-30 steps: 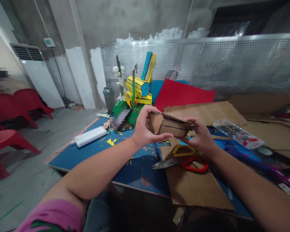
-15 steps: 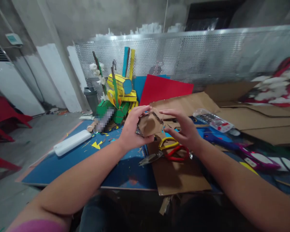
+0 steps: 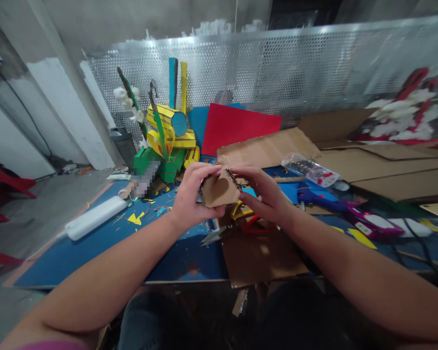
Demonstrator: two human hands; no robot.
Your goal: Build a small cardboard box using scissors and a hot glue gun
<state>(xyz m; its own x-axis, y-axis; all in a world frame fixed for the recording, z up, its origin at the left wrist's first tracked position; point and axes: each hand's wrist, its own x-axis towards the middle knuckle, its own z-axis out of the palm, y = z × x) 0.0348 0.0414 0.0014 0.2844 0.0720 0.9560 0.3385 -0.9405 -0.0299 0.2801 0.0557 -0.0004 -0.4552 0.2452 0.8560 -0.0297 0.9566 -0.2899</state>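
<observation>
Both my hands hold a small brown cardboard piece (image 3: 219,191) above the blue table (image 3: 95,243). My left hand (image 3: 190,199) wraps around its left side, fingers curled over the top. My right hand (image 3: 264,194) grips its right edge, thumb and fingers closed on it. Scissors with a yellow and a red handle (image 3: 250,221) lie just below my hands on a flat cardboard sheet (image 3: 259,255), partly hidden by my right hand.
A green and yellow paper model (image 3: 168,141) stands at the back left, with a red sheet (image 3: 237,129) and large cardboard sheets (image 3: 379,165) behind. A white oblong box (image 3: 95,218), a clear plastic bottle (image 3: 310,170), a blue glue gun (image 3: 317,199) and paper scraps lie around.
The cardboard piece has been turned so its end faces me, and both hands have closed nearer together on it. The view has swung to the right.
</observation>
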